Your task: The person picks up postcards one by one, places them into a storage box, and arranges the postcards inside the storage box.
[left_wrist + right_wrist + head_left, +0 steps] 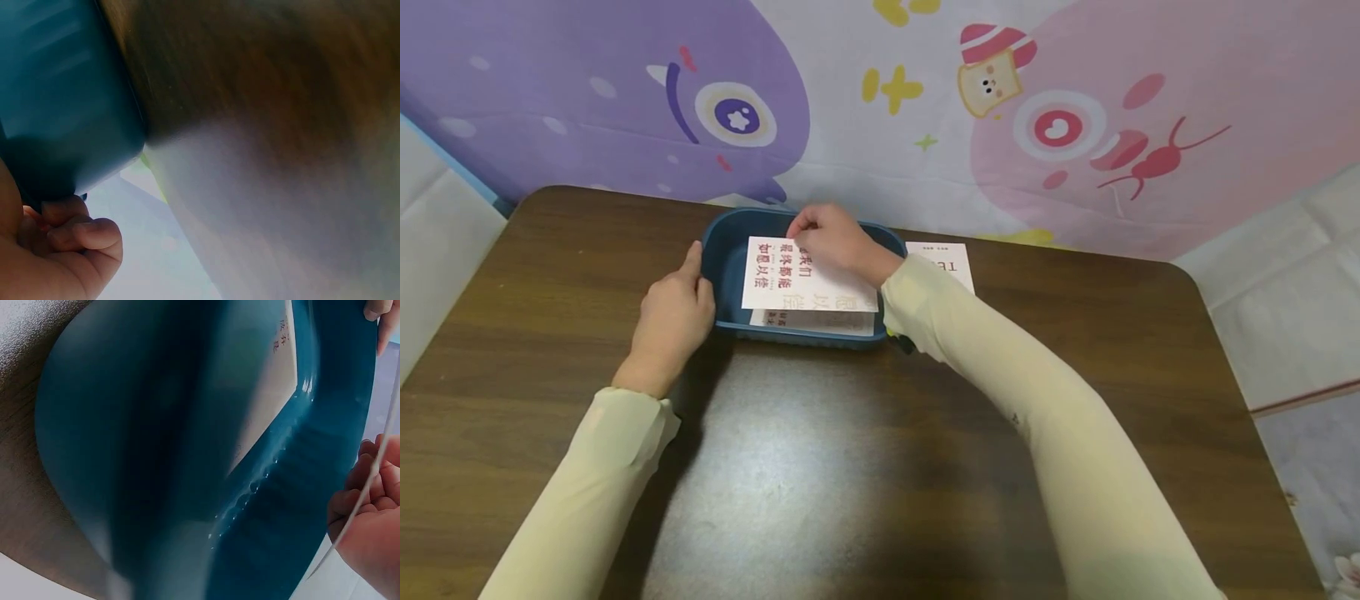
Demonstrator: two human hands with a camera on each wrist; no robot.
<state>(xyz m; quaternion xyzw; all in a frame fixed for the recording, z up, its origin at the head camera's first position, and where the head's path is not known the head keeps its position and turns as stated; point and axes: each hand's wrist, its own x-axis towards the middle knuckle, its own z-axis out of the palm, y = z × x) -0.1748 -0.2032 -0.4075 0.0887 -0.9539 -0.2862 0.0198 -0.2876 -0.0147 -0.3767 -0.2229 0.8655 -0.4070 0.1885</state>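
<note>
My right hand [835,242] pinches a white card [775,292] with red Chinese characters, held above a dark blue plastic basket [722,221]. The right wrist view shows this card edge-on as a thin line crossing in front of my curled right-hand fingers [350,512]. Another printed card [850,323] lies inside the basket, partly covered by the held one. My left hand [666,317] grips the basket's left end, thumb at the rim and index finger along it. In the left wrist view, the curled left-hand fingers [94,234] sit against the basket wall [69,112].
A white card [958,267] with dark print lies on the brown wooden table [1075,350], right of the basket and partly behind my right sleeve. A small black and yellow-green object [906,342] shows beside the basket's near right corner. A cartoon-printed cloth [865,158] hangs behind the table.
</note>
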